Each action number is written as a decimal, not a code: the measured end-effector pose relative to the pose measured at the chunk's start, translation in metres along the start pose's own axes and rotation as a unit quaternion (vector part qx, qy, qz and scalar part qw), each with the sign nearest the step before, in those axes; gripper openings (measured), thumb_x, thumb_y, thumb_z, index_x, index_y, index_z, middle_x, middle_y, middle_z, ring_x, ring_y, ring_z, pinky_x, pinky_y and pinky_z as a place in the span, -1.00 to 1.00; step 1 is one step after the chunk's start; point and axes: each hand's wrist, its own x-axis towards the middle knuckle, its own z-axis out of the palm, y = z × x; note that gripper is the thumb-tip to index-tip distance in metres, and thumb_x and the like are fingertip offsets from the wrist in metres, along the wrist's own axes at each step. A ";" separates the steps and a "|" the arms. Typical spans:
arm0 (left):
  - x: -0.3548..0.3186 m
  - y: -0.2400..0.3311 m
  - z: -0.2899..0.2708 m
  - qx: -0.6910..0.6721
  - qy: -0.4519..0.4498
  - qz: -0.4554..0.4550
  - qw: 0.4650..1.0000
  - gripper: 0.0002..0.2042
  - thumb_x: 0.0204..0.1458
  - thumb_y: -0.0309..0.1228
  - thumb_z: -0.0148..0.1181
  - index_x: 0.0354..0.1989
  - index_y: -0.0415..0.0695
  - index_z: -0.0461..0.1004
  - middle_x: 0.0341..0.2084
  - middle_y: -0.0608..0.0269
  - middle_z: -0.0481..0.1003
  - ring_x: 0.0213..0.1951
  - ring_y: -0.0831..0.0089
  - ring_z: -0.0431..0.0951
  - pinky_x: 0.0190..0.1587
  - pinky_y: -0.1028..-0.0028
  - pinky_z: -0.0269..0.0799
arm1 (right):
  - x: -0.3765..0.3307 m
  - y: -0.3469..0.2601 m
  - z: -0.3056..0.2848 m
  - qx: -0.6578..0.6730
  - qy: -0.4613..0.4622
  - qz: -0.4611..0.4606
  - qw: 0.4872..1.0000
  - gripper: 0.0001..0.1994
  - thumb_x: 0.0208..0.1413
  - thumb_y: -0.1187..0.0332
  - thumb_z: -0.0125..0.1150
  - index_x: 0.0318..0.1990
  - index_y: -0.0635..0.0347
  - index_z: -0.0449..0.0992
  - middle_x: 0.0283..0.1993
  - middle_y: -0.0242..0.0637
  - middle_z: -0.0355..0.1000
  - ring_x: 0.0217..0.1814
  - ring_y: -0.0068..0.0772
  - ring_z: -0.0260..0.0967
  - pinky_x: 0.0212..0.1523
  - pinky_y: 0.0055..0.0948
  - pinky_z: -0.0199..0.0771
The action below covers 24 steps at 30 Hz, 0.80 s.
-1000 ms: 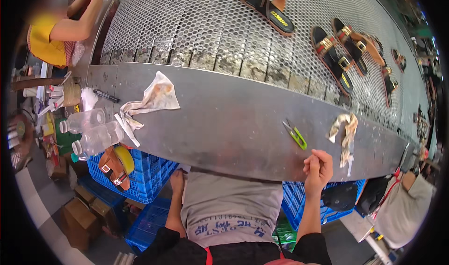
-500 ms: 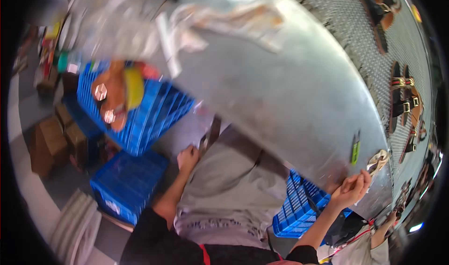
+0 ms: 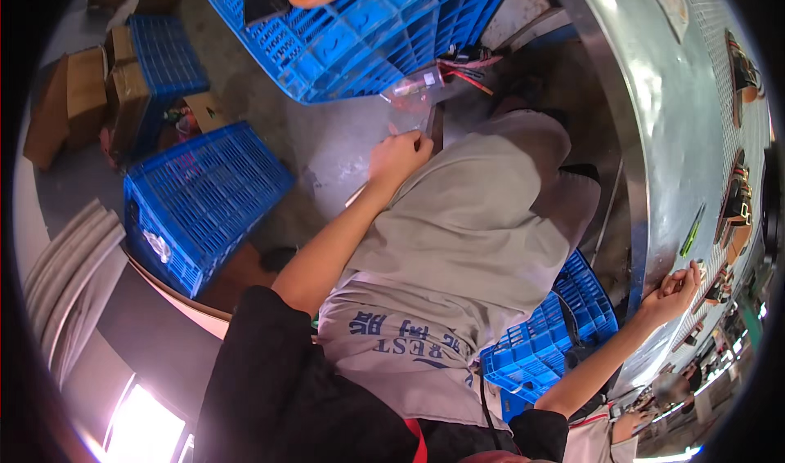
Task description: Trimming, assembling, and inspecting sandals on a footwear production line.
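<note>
Nr, a grey apron was worn. On the R, trouble could be made by the green snips, which were set loose on the metal table, just past the R hand. If the hand was pushed far w/o a look, a finger might be pricked or the snips knocked, b/c they were so close. The snips weren't held; the R hand's fingers were half bent at the table's edge, but whether they were pinched tight couldn't be told. The L hand's fingers were curled in; the palm was hidden, so whether a thing was gripped couldn't be told. A clear plastic bag was seen just past it, & might be snagged if bumped. Far L, a blue crate was seen; far R, sandals were set out.
</note>
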 end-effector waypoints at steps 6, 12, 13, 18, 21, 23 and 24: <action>0.001 -0.004 0.002 -0.030 -0.014 -0.004 0.999 -0.68 0.09 -0.10 0.01 -0.36 -0.04 0.62 -0.37 -0.02 0.60 -0.26 -0.09 0.58 -0.13 0.09 0.49 | 0.006 0.005 0.000 0.005 -0.032 -0.003 0.999 -0.76 0.26 0.45 0.00 -0.02 0.38 0.49 -0.53 -0.39 0.28 -0.70 -0.74 -0.09 -0.72 -0.70 -0.13; -0.001 0.002 0.000 -0.015 -0.008 0.018 1.000 -0.66 0.08 -0.09 -0.01 -0.34 -0.04 0.63 -0.40 0.00 0.61 -0.28 -0.05 0.61 -0.12 0.13 0.51 | 0.003 -0.005 -0.005 0.001 -0.017 -0.007 1.000 -0.75 0.27 0.47 -0.03 0.00 0.40 0.47 -0.54 -0.41 0.28 -0.70 -0.74 -0.10 -0.71 -0.70 -0.11; -0.002 -0.002 -0.002 -0.013 0.004 0.014 1.000 -0.67 0.08 -0.10 -0.01 -0.35 -0.04 0.62 -0.41 0.00 0.61 -0.30 -0.05 0.61 -0.14 0.11 0.51 | 0.001 0.000 -0.001 -0.001 -0.019 0.003 1.000 -0.75 0.27 0.46 -0.03 0.00 0.40 0.47 -0.54 -0.41 0.28 -0.70 -0.74 -0.11 -0.70 -0.70 -0.12; -0.006 -0.012 0.001 0.015 0.008 0.009 1.000 -0.69 0.08 -0.10 0.00 -0.36 -0.01 0.60 -0.44 0.04 0.61 -0.35 -0.05 0.61 -0.20 0.08 0.50 | -0.009 -0.003 0.005 0.022 0.021 0.005 1.000 -0.78 0.27 0.46 -0.03 -0.07 0.38 0.48 -0.57 -0.44 0.25 -0.72 -0.75 -0.16 -0.73 -0.69 -0.19; -0.004 -0.007 0.003 0.018 0.001 0.036 0.999 -0.69 0.08 -0.09 -0.01 -0.35 0.00 0.60 -0.45 0.04 0.61 -0.37 -0.04 0.61 -0.23 0.07 0.50 | -0.016 -0.004 0.006 0.010 0.028 0.008 1.000 -0.84 0.27 0.48 -0.02 -0.13 0.33 0.48 -0.61 -0.47 0.21 -0.71 -0.76 -0.17 -0.73 -0.69 -0.21; -0.008 -0.003 0.003 0.021 -0.013 0.039 0.999 -0.70 0.10 -0.10 -0.02 -0.36 0.02 0.60 -0.46 0.04 0.60 -0.38 -0.02 0.61 -0.27 0.06 0.50 | -0.017 0.002 0.001 0.014 0.017 -0.005 1.000 -0.85 0.27 0.48 -0.02 -0.14 0.33 0.48 -0.61 -0.47 0.21 -0.71 -0.76 -0.17 -0.73 -0.69 -0.20; -0.012 -0.002 0.001 0.019 -0.013 0.039 0.999 -0.70 0.10 -0.10 -0.02 -0.36 0.02 0.60 -0.46 0.04 0.60 -0.38 -0.02 0.61 -0.27 0.06 0.50 | -0.015 0.005 -0.001 0.004 0.002 -0.010 1.000 -0.86 0.28 0.48 -0.02 -0.16 0.32 0.48 -0.62 -0.47 0.20 -0.71 -0.76 -0.17 -0.72 -0.69 -0.19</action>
